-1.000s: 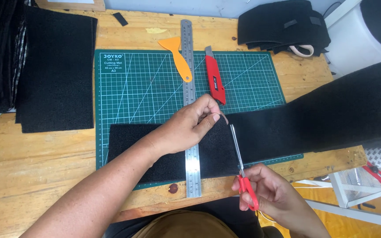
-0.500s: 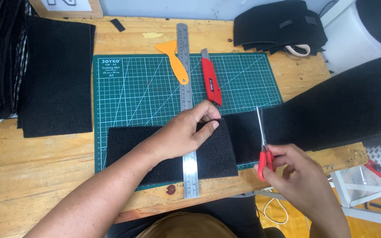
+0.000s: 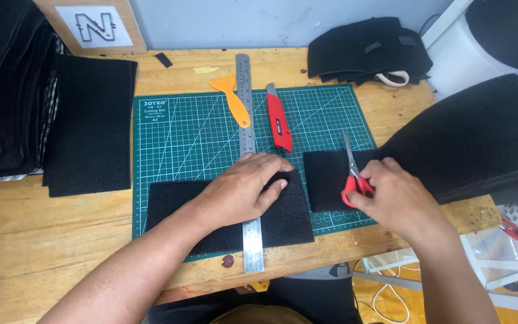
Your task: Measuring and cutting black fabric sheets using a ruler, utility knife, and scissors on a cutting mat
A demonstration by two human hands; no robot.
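My left hand (image 3: pixel 244 192) lies flat on a cut rectangle of black felt (image 3: pixel 175 210) and on the steel ruler (image 3: pixel 247 108) that crosses it, on the green cutting mat (image 3: pixel 181 138). My right hand (image 3: pixel 394 195) grips red-handled scissors (image 3: pixel 352 174), blades pointing away from me, over the end of the long black felt strip (image 3: pixel 325 177) that runs off to the right. A narrow gap of mat separates the cut piece from the strip.
A red utility knife (image 3: pixel 279 123) and an orange scraper (image 3: pixel 233 99) lie on the mat beside the ruler. Stacked black felt sheets (image 3: pixel 91 123) sit at the left, folded black fabric (image 3: pixel 370 54) at the back right, a wire rack (image 3: pixel 511 252) lower right.
The scissors moved from the near table edge up and to the right over the strip. The cut felt piece now sits apart from the long strip, with my left hand still pressing it.
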